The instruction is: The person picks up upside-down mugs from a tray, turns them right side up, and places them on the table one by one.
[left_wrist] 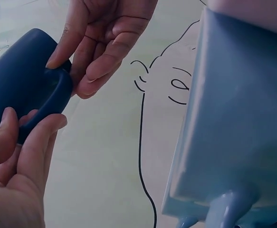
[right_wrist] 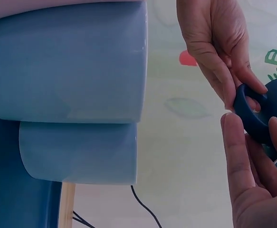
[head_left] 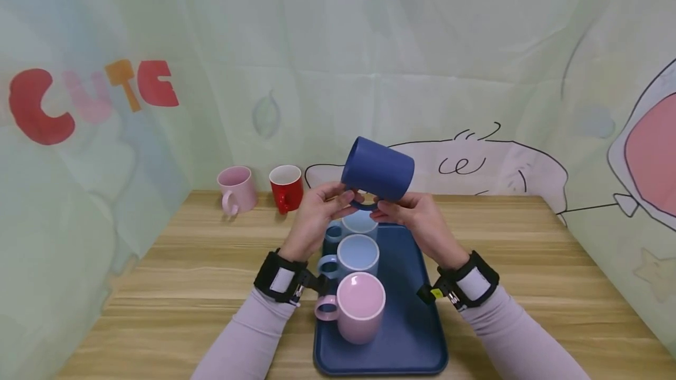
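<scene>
A dark blue mug [head_left: 379,169] is held up over the tray's far end, lying on its side with the mouth to the left and the handle underneath. My left hand [head_left: 317,216] pinches the handle near the mouth end. At the base end, my right hand [head_left: 425,227] pinches the other part of the handle between thumb and fingers. In the left wrist view the handle of the blue mug [left_wrist: 14,71] shows between both hands. Below stand two light blue mugs, the nearer light blue mug [head_left: 358,255] and one behind it, and a pink mug [head_left: 361,309] in front.
The three upright mugs form a row along the left side of a dark blue tray [head_left: 409,333], handles pointing left. A second pink mug [head_left: 240,189] and a red mug [head_left: 287,189] stand at the table's back left. A printed curtain [head_left: 338,46] hangs behind the wooden table [head_left: 211,286].
</scene>
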{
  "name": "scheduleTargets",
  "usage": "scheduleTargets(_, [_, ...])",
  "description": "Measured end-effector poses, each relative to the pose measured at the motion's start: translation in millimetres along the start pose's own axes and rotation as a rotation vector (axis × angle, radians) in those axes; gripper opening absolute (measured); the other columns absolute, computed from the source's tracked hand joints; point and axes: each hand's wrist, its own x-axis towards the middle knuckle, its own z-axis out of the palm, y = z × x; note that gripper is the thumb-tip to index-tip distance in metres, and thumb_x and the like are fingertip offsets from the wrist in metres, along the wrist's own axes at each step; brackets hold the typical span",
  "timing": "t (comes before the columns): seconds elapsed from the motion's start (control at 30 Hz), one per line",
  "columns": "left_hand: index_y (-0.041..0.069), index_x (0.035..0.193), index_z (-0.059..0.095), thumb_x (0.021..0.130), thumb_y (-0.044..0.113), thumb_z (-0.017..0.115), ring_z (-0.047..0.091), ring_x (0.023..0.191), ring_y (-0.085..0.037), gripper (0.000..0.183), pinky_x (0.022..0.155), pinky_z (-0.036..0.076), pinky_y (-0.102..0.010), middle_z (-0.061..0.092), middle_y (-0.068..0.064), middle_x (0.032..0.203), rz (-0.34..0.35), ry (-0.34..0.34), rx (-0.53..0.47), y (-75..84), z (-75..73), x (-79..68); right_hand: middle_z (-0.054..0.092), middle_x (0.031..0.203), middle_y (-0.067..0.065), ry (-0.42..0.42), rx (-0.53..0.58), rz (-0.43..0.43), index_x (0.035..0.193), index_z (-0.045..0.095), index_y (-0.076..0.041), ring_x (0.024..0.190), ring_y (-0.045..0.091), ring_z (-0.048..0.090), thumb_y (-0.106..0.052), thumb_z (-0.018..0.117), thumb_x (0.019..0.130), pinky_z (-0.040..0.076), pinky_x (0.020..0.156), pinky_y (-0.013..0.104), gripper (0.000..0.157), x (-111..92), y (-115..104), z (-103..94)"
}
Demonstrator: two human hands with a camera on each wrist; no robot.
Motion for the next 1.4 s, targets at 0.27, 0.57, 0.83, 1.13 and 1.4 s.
scheduleTargets(0.27, [-0.003,0.133,0.067,0.103,0.003,0.063,0.073,0.103,-0.026,0.031,0.093,0.059,-0.038,0.073,-0.016,0.108,-0.013,0.02,-0.024,0.4,1.1,0.4,0.074,0.112,0.025,-0.018,-0.04,-0.018,0.129,0.065,0.011,0.097,0.032,0.076,-0.009,0.065,0.103,0.06,0.094,0.045,0.033,-1.7,0.7,-4.3])
scheduleTargets(0.57, [-0.005,0.132,0.067,0.102,0.002,0.063,0.074,0.102,-0.026,0.031,0.092,0.059,-0.038,0.075,-0.015,0.106,-0.004,0.023,-0.028,-0.1,0.0,0.0,0.077,0.107,0.016,-0.026,-0.06,-0.03,0.126,0.067,0.01,0.096,0.03,0.076,-0.008,0.064,0.104,0.06,0.094,0.05,0.029,-2.8,2.1,-5.8])
scheduleTargets(0.83, [-0.004,0.133,0.067,0.103,0.002,0.063,0.074,0.102,-0.025,0.031,0.093,0.059,-0.038,0.075,-0.015,0.107,-0.006,0.016,-0.031,0.0,-0.8,-0.4,0.073,0.112,0.027,-0.029,-0.053,-0.037,0.127,0.067,0.01,0.096,0.03,0.076,-0.008,0.064,0.103,0.06,0.094,0.05,0.029,-2.3,2.7,-5.9])
scheduleTargets(1.13, [-0.003,0.133,0.067,0.103,0.004,0.063,0.074,0.104,-0.028,0.031,0.093,0.059,-0.037,0.075,-0.017,0.11,-0.025,0.038,-0.014,2.0,1.2,0.7,0.069,0.118,0.032,-0.005,-0.111,-0.046,0.13,0.065,0.011,0.098,0.029,0.075,-0.011,0.063,0.104,0.062,0.088,0.044,0.033,-5.5,5.3,-18.6])
scheduleTargets(1.4, [-0.003,0.133,0.068,0.102,0.003,0.064,0.073,0.101,-0.025,0.032,0.092,0.059,-0.036,0.074,-0.016,0.108,-0.01,0.096,-0.047,1.5,-1.0,2.9,0.071,0.116,0.021,0.075,-0.193,-0.018,0.13,0.066,0.006,0.099,0.038,0.073,-0.017,0.065,0.104,0.064,0.081,0.04,0.035,-12.7,10.3,-39.4])
